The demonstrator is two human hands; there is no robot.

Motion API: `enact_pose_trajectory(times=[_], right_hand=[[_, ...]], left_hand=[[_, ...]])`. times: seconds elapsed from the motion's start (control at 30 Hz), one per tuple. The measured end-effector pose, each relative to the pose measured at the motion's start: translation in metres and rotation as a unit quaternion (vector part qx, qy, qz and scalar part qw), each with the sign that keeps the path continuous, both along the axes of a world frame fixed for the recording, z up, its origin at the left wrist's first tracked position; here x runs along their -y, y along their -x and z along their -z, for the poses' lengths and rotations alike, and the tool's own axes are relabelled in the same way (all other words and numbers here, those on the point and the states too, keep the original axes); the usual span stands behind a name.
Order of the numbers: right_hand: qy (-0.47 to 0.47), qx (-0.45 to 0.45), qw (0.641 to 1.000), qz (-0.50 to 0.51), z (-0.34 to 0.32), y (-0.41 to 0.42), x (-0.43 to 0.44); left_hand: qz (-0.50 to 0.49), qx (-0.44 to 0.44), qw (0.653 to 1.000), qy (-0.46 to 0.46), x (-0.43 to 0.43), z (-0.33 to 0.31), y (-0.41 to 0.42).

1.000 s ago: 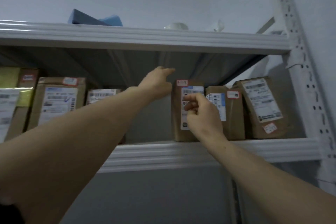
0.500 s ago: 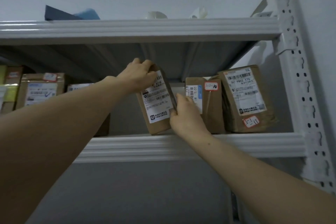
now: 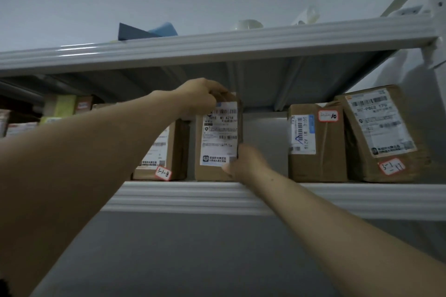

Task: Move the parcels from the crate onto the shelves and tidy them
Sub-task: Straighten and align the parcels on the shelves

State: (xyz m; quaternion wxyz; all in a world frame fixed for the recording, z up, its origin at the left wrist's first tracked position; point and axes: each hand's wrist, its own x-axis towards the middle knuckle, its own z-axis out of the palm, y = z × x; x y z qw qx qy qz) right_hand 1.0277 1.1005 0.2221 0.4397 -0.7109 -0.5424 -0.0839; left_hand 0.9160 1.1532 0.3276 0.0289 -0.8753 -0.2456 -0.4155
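Left hand [image 3: 201, 96] grips the parcel's [image 3: 218, 138] top, right hand [image 3: 246, 163] grips its lower right edge, steadying it upright on the shelf [image 3: 337, 196] beside box 3-1-8 [image 3: 166, 149], likely to close the row.

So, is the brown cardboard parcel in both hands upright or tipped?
Upright: the parcel sits base-flat on the white metal shelf, sides vertical.

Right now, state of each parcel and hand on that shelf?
Left hand: grips middle parcel at its top corner.
Right hand: grips its lower right edge.
Middle parcel: upright on the shelf.
Parcel marked 3-1-8: upright, just left.
Parcel marked 10: upright, apart.
Rightmost parcel: tilted left.
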Motion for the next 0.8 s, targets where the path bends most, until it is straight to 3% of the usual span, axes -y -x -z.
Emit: enact_pose_trajectory(times=[0.47,0.8], right_hand=[[0.049,0.053,0.997,-0.002,-0.003,0.024,-0.027],[0.057,0.071,0.996,0.011,-0.002,0.026,-0.036]], left_hand=[[-0.145,-0.102,0.981,-0.074,-0.031,-0.001,0.030],[-0.121,-0.110,0.984,-0.065,-0.044,0.004,0.031]])
